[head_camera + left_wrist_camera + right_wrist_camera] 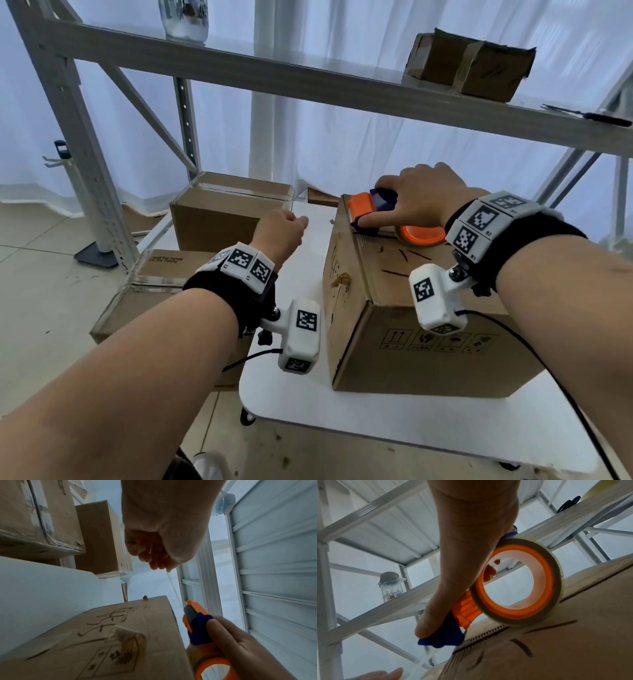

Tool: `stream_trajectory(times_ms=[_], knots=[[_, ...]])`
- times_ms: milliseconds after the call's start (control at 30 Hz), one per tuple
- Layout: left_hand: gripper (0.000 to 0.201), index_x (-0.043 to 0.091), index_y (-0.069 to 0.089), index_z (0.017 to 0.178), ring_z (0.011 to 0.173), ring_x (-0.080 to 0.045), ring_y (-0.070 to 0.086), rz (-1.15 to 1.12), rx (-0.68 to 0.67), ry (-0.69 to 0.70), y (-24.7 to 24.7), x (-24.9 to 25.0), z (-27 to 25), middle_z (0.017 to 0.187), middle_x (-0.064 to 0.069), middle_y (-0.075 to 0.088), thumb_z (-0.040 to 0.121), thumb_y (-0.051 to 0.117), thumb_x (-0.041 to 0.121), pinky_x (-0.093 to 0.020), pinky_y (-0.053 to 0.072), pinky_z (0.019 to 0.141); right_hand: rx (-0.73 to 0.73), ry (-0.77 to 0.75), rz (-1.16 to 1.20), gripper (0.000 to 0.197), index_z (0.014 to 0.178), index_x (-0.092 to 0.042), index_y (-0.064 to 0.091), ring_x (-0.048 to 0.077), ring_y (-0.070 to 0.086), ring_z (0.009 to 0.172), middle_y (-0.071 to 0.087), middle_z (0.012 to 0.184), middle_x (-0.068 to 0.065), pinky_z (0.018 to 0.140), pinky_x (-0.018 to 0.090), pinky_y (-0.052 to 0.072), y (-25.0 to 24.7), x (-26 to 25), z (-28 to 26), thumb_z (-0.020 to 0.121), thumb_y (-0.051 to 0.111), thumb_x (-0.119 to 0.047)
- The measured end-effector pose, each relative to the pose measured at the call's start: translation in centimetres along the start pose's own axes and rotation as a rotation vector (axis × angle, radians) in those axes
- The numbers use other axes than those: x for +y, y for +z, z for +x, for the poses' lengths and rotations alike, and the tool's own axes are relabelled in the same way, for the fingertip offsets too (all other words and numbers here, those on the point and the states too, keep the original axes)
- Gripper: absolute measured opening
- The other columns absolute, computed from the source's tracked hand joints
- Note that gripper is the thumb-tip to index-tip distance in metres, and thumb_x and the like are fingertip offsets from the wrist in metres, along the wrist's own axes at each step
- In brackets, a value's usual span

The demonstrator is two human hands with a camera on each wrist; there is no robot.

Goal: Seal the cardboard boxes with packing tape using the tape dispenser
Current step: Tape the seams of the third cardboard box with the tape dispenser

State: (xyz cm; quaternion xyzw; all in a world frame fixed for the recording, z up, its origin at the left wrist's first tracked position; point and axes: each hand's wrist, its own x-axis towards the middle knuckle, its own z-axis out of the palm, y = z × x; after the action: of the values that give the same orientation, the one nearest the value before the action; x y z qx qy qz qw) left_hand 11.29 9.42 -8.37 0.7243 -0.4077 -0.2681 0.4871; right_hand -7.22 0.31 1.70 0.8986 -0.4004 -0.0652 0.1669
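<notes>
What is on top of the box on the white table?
The tape dispenser, gripped by the right hand, rests on the box top. Contents hidden.

Right hand (pixel 419 195) fingers curled in a grip, left hand (pixel 279 231) fisted, raised.

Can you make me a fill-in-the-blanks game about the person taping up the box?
1. The tape dispenser is held by the ____ hand.
2. The dispenser sits on top of a cardboard ____.
3. The left hand pinches the end of the clear ____.
4. The ring inside the tape roll is coloured ____.

Missing words: right; box; tape; orange
</notes>
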Motion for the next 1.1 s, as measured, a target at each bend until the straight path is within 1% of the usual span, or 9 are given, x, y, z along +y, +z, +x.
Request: stream_trajectory(times_ms=[100, 233, 333, 467, 633, 733, 833, 900, 1100], knots=[[0.030, 0.002, 0.063, 0.095, 0.063, -0.012, 0.052, 0.009, -0.048, 0.025, 0.8, 0.4, -0.4, 0.071, -0.001, 0.059, 0.099, 0.047, 0.027, -0.026, 0.047, 0.066, -0.013, -0.029, -0.066, 0.102, 0.123, -0.031, 0.052, 0.021, 0.054, 0.090, 0.060, 0.095, -0.001, 0.077, 0.035, 0.040, -0.4, 1.2, -0.1, 0.053, 0.016, -0.096], [0.029, 0.009, 0.055, 0.073, 0.055, -0.010, 0.047, 0.012, -0.077, 0.019, 2.1, 0.9, -0.2, 0.065, 0.000, 0.053, 0.097, 0.047, 0.023, -0.020, 0.038, 0.050, -0.014, -0.043, -0.081, 0.102, 0.127, -0.033, 0.051, 0.020, 0.054, 0.088, 0.057, 0.090, -0.004, 0.075, 0.034, 0.041, -0.3, 2.3, -1.0, 0.053, 0.016, -0.095], [0.027, 0.013, 0.050, 0.068, 0.054, -0.010, 0.047, -0.012, -0.065, -0.027, 2.3, 0.8, 0.0, 0.065, 0.000, 0.052, 0.094, 0.049, 0.020, -0.019, 0.038, 0.049, -0.004, -0.038, -0.073, 0.103, 0.129, -0.036, 0.049, 0.019, 0.051, 0.090, 0.053, 0.089, -0.004, 0.077, 0.034, 0.037, 0.6, 2.2, -1.1, 0.052, 0.015, -0.095], [0.026, 0.012, 0.050, 0.066, 0.066, -0.022, 0.053, 0.042, -0.006, 0.004, 2.4, 0.4, 0.3, 0.070, -0.006, 0.055, 0.091, 0.047, 0.018, -0.034, 0.049, 0.066, -0.004, -0.039, -0.057, 0.102, 0.128, -0.036, 0.049, 0.018, 0.047, 0.090, 0.051, 0.089, -0.004, 0.077, 0.034, 0.033, 1.0, 1.9, -1.0, 0.053, 0.014, -0.095], [0.034, -0.008, 0.065, 0.085, 0.073, -0.033, 0.060, 0.179, 0.057, 0.083, 2.6, -0.1, 0.1, 0.089, -0.026, 0.065, 0.093, 0.044, 0.017, -0.046, 0.053, 0.077, -0.018, -0.050, -0.083, 0.103, 0.132, -0.036, 0.047, 0.020, 0.050, 0.098, 0.054, 0.095, -0.003, 0.080, 0.035, 0.031, 0.9, 1.3, -0.7, 0.054, 0.016, -0.095], [0.033, -0.006, 0.065, 0.091, 0.078, -0.030, 0.062, 0.265, -0.036, 0.050, 2.8, -0.9, 0.1, 0.085, -0.019, 0.066, 0.094, 0.047, 0.022, -0.041, 0.052, 0.080, -0.029, -0.054, -0.106, 0.106, 0.131, -0.037, 0.047, 0.021, 0.050, 0.103, 0.058, 0.104, -0.001, 0.082, 0.036, 0.030, 1.1, 1.0, -0.5, 0.050, 0.012, -0.096], [0.037, 0.002, 0.064, 0.082, 0.064, -0.020, 0.054, 0.322, -0.121, 0.046, 2.8, -1.4, 0.0, 0.071, -0.004, 0.061, 0.097, 0.047, 0.031, -0.029, 0.047, 0.065, -0.032, -0.045, -0.117, 0.105, 0.134, -0.038, 0.045, 0.023, 0.050, 0.107, 0.060, 0.109, 0.001, 0.086, 0.038, 0.032, 1.1, 0.8, -0.6, 0.053, 0.014, -0.096], [0.045, 0.004, 0.062, 0.075, 0.058, -0.016, 0.050, 0.327, -0.159, 0.034, 2.7, -1.6, 0.0, 0.070, -0.004, 0.059, 0.096, 0.048, 0.042, -0.025, 0.043, 0.058, -0.033, -0.038, -0.122, 0.102, 0.135, -0.038, 0.044, 0.023, 0.050, 0.108, 0.060, 0.110, 0.001, 0.087, 0.039, 0.032, 1.2, 0.7, -0.6, 0.055, 0.017, -0.096], [0.064, -0.002, 0.063, 0.074, 0.053, -0.016, 0.049, 0.445, -0.173, 0.057, 2.9, -1.3, 0.4, 0.060, -0.005, 0.054, 0.087, 0.050, 0.059, -0.027, 0.044, 0.061, -0.043, -0.016, -0.119, 0.105, 0.132, -0.037, 0.047, 0.024, 0.051, 0.107, 0.060, 0.110, 0.002, 0.086, 0.040, 0.032, 1.1, 0.4, -0.7, 0.051, 0.015, -0.097]])
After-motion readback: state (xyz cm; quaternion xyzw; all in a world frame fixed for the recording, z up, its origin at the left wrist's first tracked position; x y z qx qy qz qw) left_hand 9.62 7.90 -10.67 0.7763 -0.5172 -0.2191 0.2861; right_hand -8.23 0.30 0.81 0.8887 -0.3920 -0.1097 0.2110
